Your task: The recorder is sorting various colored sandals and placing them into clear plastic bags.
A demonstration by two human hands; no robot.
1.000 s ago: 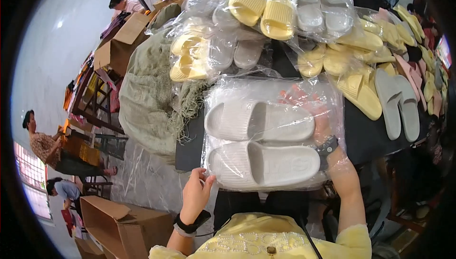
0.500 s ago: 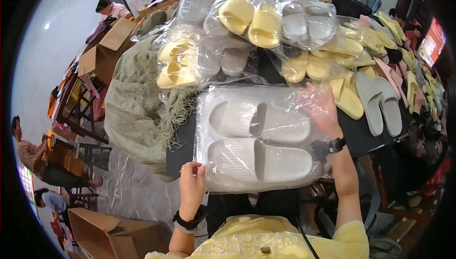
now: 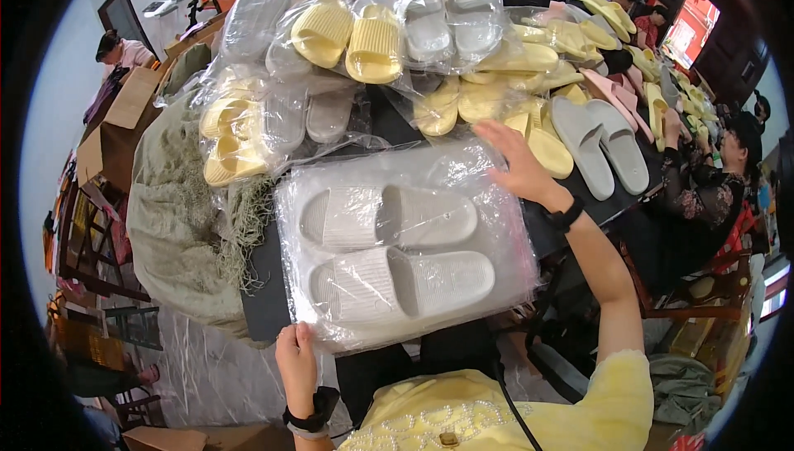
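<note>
A pair of light grey slippers (image 3: 438,282) lies side by side in a clear plastic bag (image 3: 511,240) at the near edge of the black table. My left hand (image 3: 298,360) pinches the bag's near left corner between thumb and fingers. Over the far right corner of the bag, my right hand (image 3: 525,168) is open with its fingers stretched out; whether the fingertips touch the plastic I cannot tell. Just beyond that hand are loose yellow slippers (image 3: 547,143) and a loose pair of grey slippers (image 3: 597,141).
Bagged yellow slippers (image 3: 376,44) and bagged grey slippers (image 3: 471,23) are heaped at the back. An olive sack (image 3: 178,203) with frayed edges bulges at left, near a cardboard box (image 3: 124,128). A person (image 3: 711,178) sits at right; another stands across the table.
My right hand, seen through the plastic before, is now uncovered above the far right corner. My left hand keeps its pinch. The view has turned, so the scene sits farther left.
</note>
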